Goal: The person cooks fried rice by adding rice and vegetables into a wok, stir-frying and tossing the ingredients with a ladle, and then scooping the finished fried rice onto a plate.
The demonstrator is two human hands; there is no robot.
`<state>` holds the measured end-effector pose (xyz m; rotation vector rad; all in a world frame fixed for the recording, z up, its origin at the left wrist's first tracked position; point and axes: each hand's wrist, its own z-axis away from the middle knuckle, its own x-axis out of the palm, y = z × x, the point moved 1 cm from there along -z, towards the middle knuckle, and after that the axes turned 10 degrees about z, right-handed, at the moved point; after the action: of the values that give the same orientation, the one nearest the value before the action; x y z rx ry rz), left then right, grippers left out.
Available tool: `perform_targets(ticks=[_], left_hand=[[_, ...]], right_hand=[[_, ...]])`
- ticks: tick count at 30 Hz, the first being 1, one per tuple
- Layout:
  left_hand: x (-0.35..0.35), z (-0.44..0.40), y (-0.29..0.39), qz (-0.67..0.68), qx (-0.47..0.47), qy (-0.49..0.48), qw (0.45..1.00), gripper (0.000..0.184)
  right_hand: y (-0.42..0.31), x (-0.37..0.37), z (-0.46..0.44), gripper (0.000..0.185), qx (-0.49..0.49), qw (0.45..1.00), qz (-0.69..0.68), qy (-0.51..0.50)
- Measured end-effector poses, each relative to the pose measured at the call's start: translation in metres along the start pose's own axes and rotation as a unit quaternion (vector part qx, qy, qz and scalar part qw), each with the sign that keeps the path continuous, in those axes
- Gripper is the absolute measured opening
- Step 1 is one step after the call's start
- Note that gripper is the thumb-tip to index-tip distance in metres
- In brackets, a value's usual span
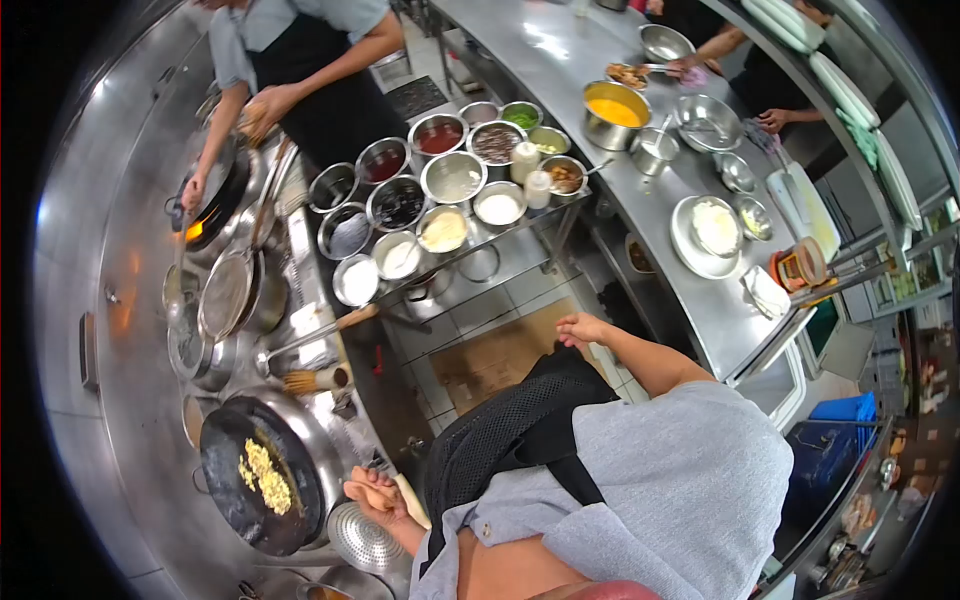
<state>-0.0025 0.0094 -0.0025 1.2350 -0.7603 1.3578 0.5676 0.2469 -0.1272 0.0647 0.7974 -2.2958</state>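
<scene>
My left hand (pixel 378 497) is at the lower middle, to the right of a black wok (pixel 230 480), with its fingers curled closed. A pale handle (pixel 411 502) lies against the palm and wrist side; I cannot make out what the fingers hold. Just below the hand is a round perforated skimmer (pixel 365 535). Yellow scrambled egg (pixel 265 475) lies in the wok. My right hand (pixel 582 330) hangs over the floor beside my black apron (pixel 520 410). Its fingers are loosely bent and apart, with nothing visible in them.
Several metal bowls of sauces and powders stand on a side table (pixel 480 230). Left of it are a strainer (pixel 228 293), a ladle (pixel 315 340) and a brush (pixel 315 380). A co-worker (pixel 320 80) works at another wok. The right counter (pixel 690 310) holds bowls and a yellow-filled pot (pixel 615 115).
</scene>
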Motion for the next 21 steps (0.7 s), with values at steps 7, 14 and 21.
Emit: perform_targets(ticks=[7, 14, 21], left_hand=[[0.06, -0.047, -0.218, -0.037, -0.11, -0.006, 0.993, 0.054], [0.1, -0.081, -0.327, -0.176, -0.175, -0.021, 0.968, 0.054], [0.119, -0.104, -0.37, -0.237, -0.21, -0.008, 0.948, 0.049]], right_hand=[[0.011, -0.156, 0.144, 0.046, -0.188, 0.954, -0.233, 0.032], [0.167, -0.313, 0.216, 0.024, -0.19, 0.768, -0.277, 0.546], [0.228, -0.313, 0.238, 0.018, -0.024, 0.826, -0.384, 0.412]])
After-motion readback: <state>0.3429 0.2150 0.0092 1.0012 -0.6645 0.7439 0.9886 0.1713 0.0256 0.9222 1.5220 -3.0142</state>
